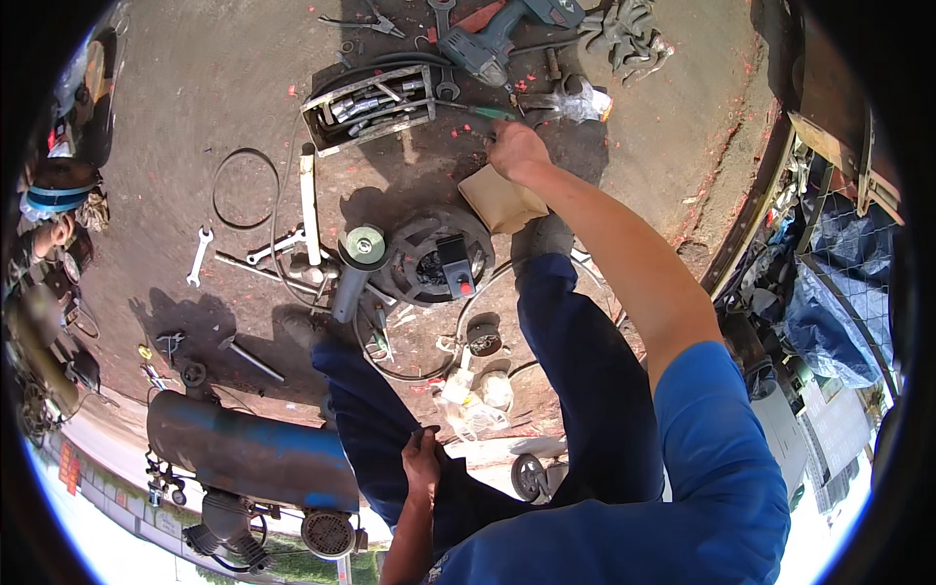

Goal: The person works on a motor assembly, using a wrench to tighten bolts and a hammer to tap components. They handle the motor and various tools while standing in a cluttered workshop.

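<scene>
My right hand (519,150) reaches far forward, its fingers curled against the green handle of a screwdriver (490,113); they hide part of the grip. The screwdriver's thin shaft points left toward an open metal toolbox (372,105) full of sockets and bars. Just below that hand a brown cardboard piece (502,198) leans by my shoe. Closed, my left hand (421,462) rests on my left thigh, with something small and dark at its fingertips that I cannot make out. Between my feet lies a round dark metal part (429,255), with a black box with a red button (455,267) on it.
An angle grinder (357,263), a hammer (310,210) and a wrench (200,256) lie left of centre. Beyond the toolbox are a cordless drill (487,44), pliers (369,21) and grey gloves (627,39). A compressor tank (249,448) stands at lower left. A hose (405,376) loops between my legs.
</scene>
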The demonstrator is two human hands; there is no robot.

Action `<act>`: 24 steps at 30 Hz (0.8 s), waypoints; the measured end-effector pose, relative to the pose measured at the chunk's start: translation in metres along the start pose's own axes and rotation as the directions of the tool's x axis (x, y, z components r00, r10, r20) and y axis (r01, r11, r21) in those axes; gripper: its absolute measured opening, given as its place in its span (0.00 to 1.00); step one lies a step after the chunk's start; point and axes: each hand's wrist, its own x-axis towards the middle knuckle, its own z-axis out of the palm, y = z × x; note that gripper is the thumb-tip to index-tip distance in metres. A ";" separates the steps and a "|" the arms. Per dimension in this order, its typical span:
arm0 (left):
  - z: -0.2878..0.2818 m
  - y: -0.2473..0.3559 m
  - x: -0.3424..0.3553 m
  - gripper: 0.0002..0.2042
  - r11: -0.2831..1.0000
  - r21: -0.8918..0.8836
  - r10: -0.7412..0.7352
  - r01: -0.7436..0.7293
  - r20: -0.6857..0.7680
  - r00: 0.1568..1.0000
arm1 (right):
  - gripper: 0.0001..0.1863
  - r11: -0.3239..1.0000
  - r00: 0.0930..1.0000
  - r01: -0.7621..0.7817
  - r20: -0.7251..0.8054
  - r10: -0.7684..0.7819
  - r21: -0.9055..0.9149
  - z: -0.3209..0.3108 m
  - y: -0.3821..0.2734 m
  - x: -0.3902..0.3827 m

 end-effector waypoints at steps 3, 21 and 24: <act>0.002 0.013 0.007 0.14 1.000 -0.028 0.011 -0.010 0.034 0.999 | 0.20 1.000 0.999 0.018 -0.028 -0.018 -0.008 0.015 -0.024 0.021; -0.036 0.014 0.059 0.11 0.948 -0.297 0.147 -0.114 0.092 0.985 | 0.28 0.981 0.981 0.132 -0.126 -0.150 -0.140 0.041 -0.051 0.041; -0.051 0.011 0.057 0.12 0.939 -0.328 0.158 -0.102 0.150 0.976 | 0.28 0.993 0.999 0.045 -0.009 -0.046 -0.105 0.044 -0.084 -0.001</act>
